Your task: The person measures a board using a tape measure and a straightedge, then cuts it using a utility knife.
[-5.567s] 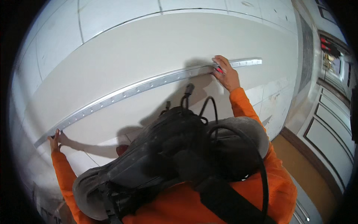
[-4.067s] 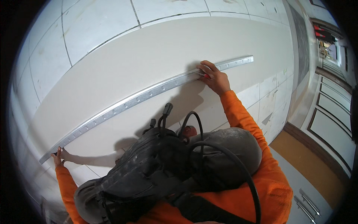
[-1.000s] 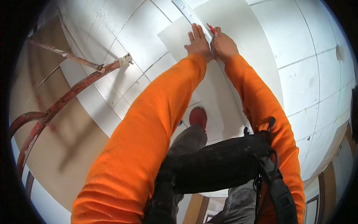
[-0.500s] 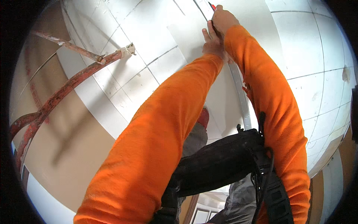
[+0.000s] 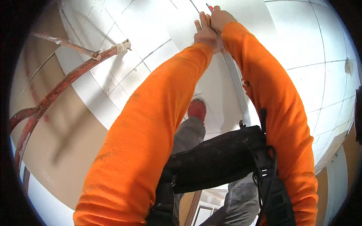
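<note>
Head view, looking down along both outstretched arms. Left hand (image 5: pixel 206 33), fingers extended and pressed flat, bears on the long metal straightedge (image 5: pixel 237 88) near its far end, pinning it to the white board (image 5: pixel 222 81) beneath. Right hand (image 5: pixel 221 17) lies just beside the left, touching it, and is clenched around a red-tipped pencil-like tool (image 5: pixel 209 6) whose point meets the board at the straightedge's edge; most of the tool is hidden inside the fist, so its exact kind cannot be told. Straightedge runs from the hands back toward the person, passing between the two orange sleeves (image 5: pixel 151 124) and disappearing behind the black tool pouch (image 5: pixel 215 160) worn at the waist. White board lies flat on the floor of pale square tiles (image 5: pixel 324 75), its near corner just ahead of the person's red shoe (image 5: pixel 197 109), which stands on the board. Grey trouser legs (image 5: pixel 188 133) show below the shoe and again at the lower edge. Black strap with buckles (image 5: pixel 269 184) hangs from the pouch on the right side. To the left, well apart from the hands, rust-coloured curved metal bars (image 5: pixel 56 88) rise over a tan floor area (image 5: pixel 60 150), one bar wrapped with pale tape at its joint (image 5: pixel 122 46). Tan cabinet fronts (image 5: pixel 339 165) border the tiles at lower right.
</note>
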Demonstrator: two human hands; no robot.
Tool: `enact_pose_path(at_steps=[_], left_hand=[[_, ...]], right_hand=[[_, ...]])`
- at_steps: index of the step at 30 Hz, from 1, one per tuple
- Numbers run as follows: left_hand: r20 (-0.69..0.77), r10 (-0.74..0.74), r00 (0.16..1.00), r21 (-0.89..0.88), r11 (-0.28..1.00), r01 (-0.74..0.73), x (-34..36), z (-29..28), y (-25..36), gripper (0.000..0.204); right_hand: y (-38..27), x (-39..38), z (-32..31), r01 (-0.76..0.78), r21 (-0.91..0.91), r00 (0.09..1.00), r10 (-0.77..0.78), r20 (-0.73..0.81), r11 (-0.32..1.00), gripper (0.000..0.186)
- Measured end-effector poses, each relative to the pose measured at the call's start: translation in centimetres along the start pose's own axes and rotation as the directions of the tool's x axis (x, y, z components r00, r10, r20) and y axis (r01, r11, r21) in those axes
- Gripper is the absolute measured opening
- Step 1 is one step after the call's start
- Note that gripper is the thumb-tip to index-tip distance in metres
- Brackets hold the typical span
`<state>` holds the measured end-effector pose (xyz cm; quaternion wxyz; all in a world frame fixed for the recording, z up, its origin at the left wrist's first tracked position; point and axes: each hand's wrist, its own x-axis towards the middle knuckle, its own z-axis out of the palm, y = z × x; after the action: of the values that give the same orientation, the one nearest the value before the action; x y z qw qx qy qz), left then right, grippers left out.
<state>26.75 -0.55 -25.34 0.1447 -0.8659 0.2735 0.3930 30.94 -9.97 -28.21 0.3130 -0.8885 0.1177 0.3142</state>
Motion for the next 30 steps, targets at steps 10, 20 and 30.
enact_pose_path(at_steps=[10, 20, 30], left_hand=[[-0.108, -0.184, 0.977, -0.241, 0.958, 0.154, 0.3, 0.8, 0.7, 0.149], [-0.024, -0.131, 0.991, -0.086, 0.988, 0.129, 0.2, -1.0, 1.6, 0.150], [-0.037, -0.138, 0.990, -0.134, 0.982, 0.132, 0.7, 0.6, 0.5, 0.152]], right_hand=[[6.1, -11.6, 2.4, -0.089, 0.020, 0.986, 0.085, 0.146, 0.996, 0.025], [13.0, -22.3, 8.2, -0.235, 0.041, 0.957, 0.225, 0.181, 0.971, 0.028], [17.5, -29.7, 12.0, -0.289, 0.074, 0.935, 0.265, 0.236, 0.954, 0.039]])
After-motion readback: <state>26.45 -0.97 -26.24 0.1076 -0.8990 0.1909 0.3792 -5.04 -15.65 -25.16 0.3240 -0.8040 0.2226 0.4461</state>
